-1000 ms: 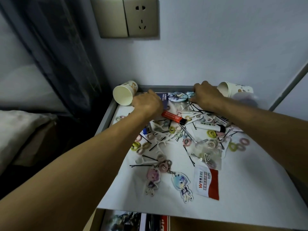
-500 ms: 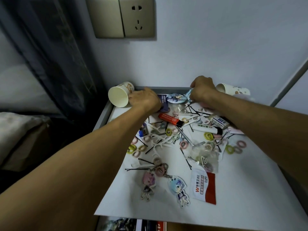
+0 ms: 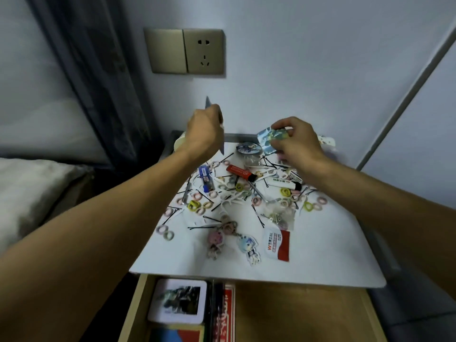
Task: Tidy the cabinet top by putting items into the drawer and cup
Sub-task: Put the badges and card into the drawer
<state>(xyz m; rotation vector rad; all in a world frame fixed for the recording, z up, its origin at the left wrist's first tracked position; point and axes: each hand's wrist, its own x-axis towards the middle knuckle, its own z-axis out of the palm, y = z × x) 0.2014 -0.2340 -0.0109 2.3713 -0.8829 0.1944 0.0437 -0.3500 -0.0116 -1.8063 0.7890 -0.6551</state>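
Above the back of the white cabinet top (image 3: 320, 255), my left hand (image 3: 204, 132) grips a thin dark card (image 3: 207, 102) seen edge-on. My right hand (image 3: 298, 141) pinches a bluish picture card (image 3: 272, 139), also lifted off the top. A paper cup (image 3: 179, 144) lies on its side behind my left hand, mostly hidden. A second cup (image 3: 327, 140) shows behind my right wrist. The wooden drawer (image 3: 296, 317) stands open below the front edge.
Scattered on the top are a round badge (image 3: 248, 148), a red lighter-like stick (image 3: 240, 172), a blue box (image 3: 206, 178), hair ties, bobby pins, two keychain figures (image 3: 217, 239) and a red-white packet (image 3: 277, 244). The drawer holds a white-framed box (image 3: 180, 302) and books.
Both hands have risen from the back of the cabinet top, each with a card taken up. The view has dropped, so the open drawer now shows.
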